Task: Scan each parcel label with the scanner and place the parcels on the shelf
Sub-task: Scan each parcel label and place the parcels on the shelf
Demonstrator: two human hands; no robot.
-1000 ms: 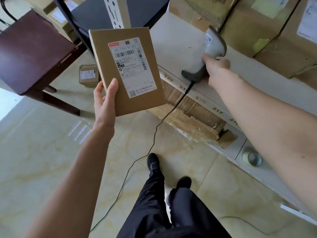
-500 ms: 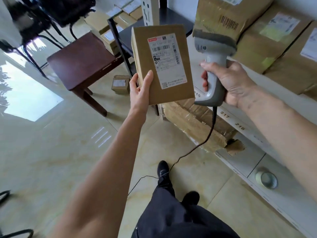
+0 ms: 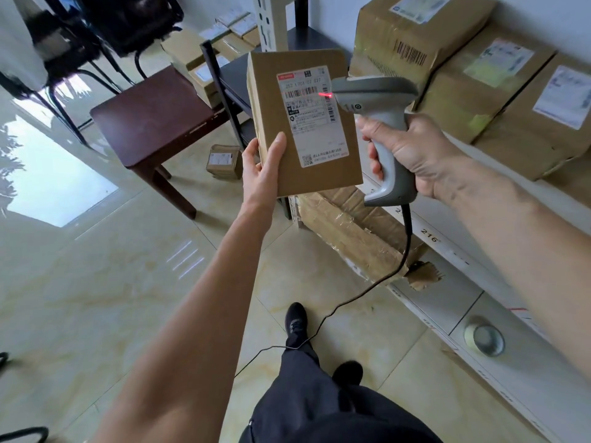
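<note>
The left hand [image 3: 262, 167] gripped the stiff, seemingly light parcel [image 3: 303, 123] by its lower edge; the right hand [image 3: 412, 155] clasped the scanner [image 3: 380, 123].

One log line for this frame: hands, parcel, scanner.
left hand holds parcel | right hand grips scanner | red beam on label

From my feed, both forearms are bare right up to the bottom edge of the picture, with no sleeves, watch or gloves in view, and the left hand [image 3: 263, 169] and right hand [image 3: 412, 155] are bare too. Below them I see dark, near-black trousers [image 3: 319, 407] in a loose, plain fabric. The feet wear black lace-up shoes [image 3: 295, 321] with low profiles; one shows its laces clearly, while the other is only a dark rounded toe.
</note>
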